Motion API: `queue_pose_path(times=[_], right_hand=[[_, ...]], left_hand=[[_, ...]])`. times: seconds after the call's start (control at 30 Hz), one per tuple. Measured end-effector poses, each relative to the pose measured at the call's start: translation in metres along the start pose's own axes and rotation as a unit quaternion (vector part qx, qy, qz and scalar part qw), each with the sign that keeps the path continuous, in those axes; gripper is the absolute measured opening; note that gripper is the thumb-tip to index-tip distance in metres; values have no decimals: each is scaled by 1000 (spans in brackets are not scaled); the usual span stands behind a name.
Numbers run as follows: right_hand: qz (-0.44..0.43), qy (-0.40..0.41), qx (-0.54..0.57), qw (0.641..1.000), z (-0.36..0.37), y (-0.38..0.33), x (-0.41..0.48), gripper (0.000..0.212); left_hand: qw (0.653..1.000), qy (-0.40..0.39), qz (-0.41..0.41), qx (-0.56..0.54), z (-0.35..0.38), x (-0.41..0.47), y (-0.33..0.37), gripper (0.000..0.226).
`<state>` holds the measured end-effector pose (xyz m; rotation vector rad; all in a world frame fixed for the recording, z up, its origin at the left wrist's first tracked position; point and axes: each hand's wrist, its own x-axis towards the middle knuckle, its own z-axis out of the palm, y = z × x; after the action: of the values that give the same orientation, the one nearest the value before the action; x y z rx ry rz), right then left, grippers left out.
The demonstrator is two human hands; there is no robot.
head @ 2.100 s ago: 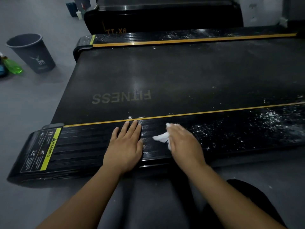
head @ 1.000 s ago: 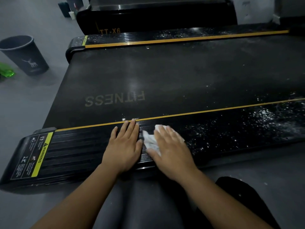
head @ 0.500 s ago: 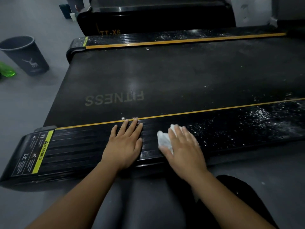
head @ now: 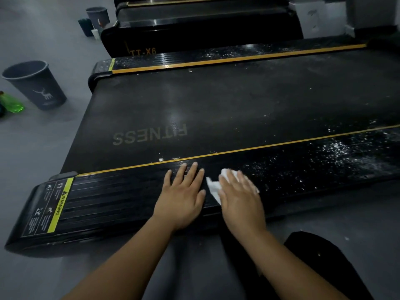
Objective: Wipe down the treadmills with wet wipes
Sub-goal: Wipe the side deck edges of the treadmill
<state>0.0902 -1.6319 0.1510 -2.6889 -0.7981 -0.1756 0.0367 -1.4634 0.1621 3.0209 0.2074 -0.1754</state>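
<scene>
A black treadmill (head: 194,109) with a "FITNESS" belt lies in front of me. Its near side rail (head: 112,198) is ribbed, edged by a yellow stripe, and speckled with white residue toward the right. My left hand (head: 184,198) rests flat on the rail, fingers straight. Right beside it, my right hand (head: 240,198) presses a white wet wipe (head: 213,187) flat against the rail; the wipe sticks out from under its fingers on the left.
A grey bin (head: 35,85) and a green bottle (head: 12,103) stand on the floor at left. A second treadmill (head: 194,31) lies behind, with another bin (head: 97,17) near it. A warning label (head: 49,208) marks the rail's left end.
My right hand has slid the wipe back and forth along the near rail: left toward my left hand, then right again. My left hand has stayed flat in place.
</scene>
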Motion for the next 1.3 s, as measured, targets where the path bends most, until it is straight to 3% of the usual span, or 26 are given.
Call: queue_pose_path(times=[0.1,0.2,0.27,0.33,0.4,0.47,0.63,0.7,0.77,0.9,1.07,1.17,1.23,1.3], right_hand=[[-73,25,98,992,-3,13,-21,43],[25,76,113,990,-13,43,-6,54],[58,83,87,991,-13,43,17,48],[23,64,58,996,-13,18,22,38],[-32,-1,30,999,-8,-5,0,47],[-67,-10,31,997,-8,-8,-29,54],[58,15,0,998,-8,29,5,63],[78,18,21,997,0,25,25,47],[36,31,70,996,10,13,21,32],[-87,31,82,992,0,24,-11,45],[83,-4,25,996,-5,50,38,39],[-12,-39,-19,999,-3,11,32,58],[-80,-37,-16,996,-6,7,8,54],[-84,-35,0,996,-11,26,0,45]], left_hand=[[1000,3,-1,-5,0,0,0,82],[1000,7,-1,-6,0,0,2,80],[1000,2,-4,0,0,0,2,81],[1000,3,-8,1,1,0,2,82],[1000,3,-9,0,1,0,2,83],[1000,0,-8,-1,1,1,2,83],[1000,3,-11,-4,0,1,4,82],[1000,1,-12,-3,0,1,5,82],[1000,2,-12,-6,0,1,5,83],[1000,3,-9,-14,0,2,5,83],[1000,5,-8,-9,-1,4,8,83],[1000,5,-10,-7,-1,5,8,84],[1000,2,-7,-7,0,6,8,84],[1000,4,-6,-8,0,8,8,84]])
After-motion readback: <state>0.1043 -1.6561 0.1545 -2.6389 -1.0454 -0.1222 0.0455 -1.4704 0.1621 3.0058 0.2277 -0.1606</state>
